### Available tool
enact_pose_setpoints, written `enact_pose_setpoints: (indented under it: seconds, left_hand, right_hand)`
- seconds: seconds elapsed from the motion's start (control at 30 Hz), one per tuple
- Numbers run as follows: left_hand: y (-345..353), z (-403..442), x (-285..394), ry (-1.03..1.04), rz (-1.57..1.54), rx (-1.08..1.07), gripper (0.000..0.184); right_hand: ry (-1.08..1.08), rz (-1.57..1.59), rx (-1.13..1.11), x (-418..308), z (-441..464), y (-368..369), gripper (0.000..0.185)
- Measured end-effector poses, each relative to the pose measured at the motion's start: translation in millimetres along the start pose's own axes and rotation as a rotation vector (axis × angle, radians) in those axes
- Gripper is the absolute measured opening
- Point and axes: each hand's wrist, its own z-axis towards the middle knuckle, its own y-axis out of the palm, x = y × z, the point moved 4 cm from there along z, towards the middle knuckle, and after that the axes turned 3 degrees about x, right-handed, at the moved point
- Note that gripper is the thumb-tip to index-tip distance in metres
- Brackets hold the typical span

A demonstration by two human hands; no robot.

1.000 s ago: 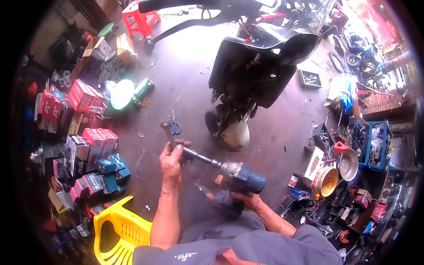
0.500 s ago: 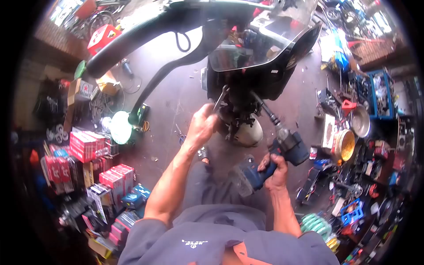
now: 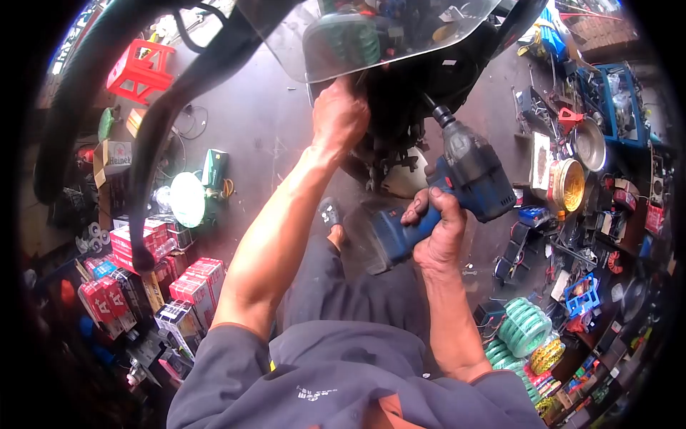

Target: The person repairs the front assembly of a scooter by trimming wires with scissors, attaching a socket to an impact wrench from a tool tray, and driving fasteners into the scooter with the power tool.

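My right hand (image 3: 437, 227) is wrapped round the grip of a blue and black power wrench (image 3: 471, 168). Its socket extension points up and left into the dark underside of the vehicle front (image 3: 429, 82). My left hand (image 3: 341, 114) is closed at the left of that dark body, below a clear windshield (image 3: 386, 39). Only a small bit of a wrench shows above its fingers. The tips of both tools are hidden in shadow. A pale rounded part (image 3: 406, 174) sits below the body, behind the power wrench.
A black handlebar lever (image 3: 161, 114) crosses the upper left. A red stool (image 3: 141, 71), a round lamp (image 3: 187, 200) and stacked boxes (image 3: 196, 282) stand at the left. At the right are a yellow-lined tin (image 3: 568, 186), a metal bowl (image 3: 587, 144) and green coils (image 3: 525, 327).
The view has come closer to the vehicle. Both hands have moved up from the lap area to its front, and the power wrench now points into the dark body.
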Motion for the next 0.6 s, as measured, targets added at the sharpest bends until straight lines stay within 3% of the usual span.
enact_pose_setpoints:
  seconds: [0.23,0.3,0.4,0.43,0.6]
  left_hand:
    - [-16.1,-27.7,8.8,-0.11,-0.267,0.056,0.025]
    - [-18.1,-42.0,11.3,-0.168,-0.446,0.037,0.025]
    - [-22.9,-64.9,24.9,-0.426,-0.767,-0.057,0.024]
    - [-23.9,-76.5,22.9,-0.374,-0.863,-0.062,0.024]
    - [-50.2,-167.1,26.5,-0.554,-0.747,-0.197,0.017]
  right_hand:
    - [-0.12,0.009,0.074,-9.3,19.6,0.4,0.024]
    - [-0.124,-0.062,0.029,-13.5,21.8,-5.5,0.024]
    - [-0.078,-0.068,-0.097,-22.6,19.7,-17.7,0.023]
    - [-0.052,-0.051,-0.143,-25.3,13.1,-21.7,0.023]
    - [0.054,-0.149,-0.182,-19.5,-34.9,-50.4,0.028]
